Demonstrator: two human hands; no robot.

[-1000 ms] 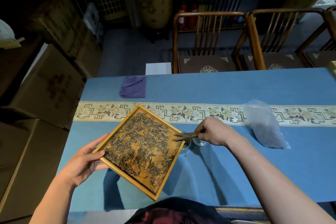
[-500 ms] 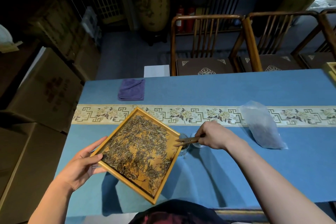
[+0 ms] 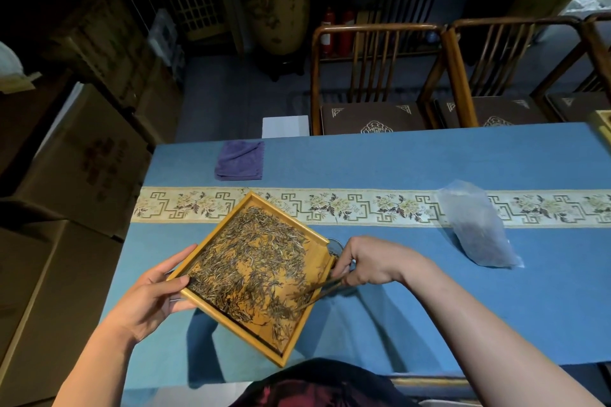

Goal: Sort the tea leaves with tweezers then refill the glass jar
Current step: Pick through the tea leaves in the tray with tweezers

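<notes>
The left hand (image 3: 150,299) grips the wooden tray (image 3: 195,263) by its left corner, tipped toward the glass jar (image 3: 334,246) at its right edge. The right hand (image 3: 370,261) pinches tweezers (image 3: 325,287) whose tips point left into the tea leaves (image 3: 251,268), nearer that jar.

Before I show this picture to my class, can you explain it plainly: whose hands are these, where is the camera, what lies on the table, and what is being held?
There is no machine here. A person wears a camera on the head, so you look down at their own two hands. The left hand grips the edge of a wooden tray spread with tea leaves, tilted above the blue table. The right hand pinches tweezers, their tips among the leaves. A glass jar peeks out behind the tray's right edge, mostly hidden. Also on the table: a folded purple cloth and a clear plastic bag.
</notes>
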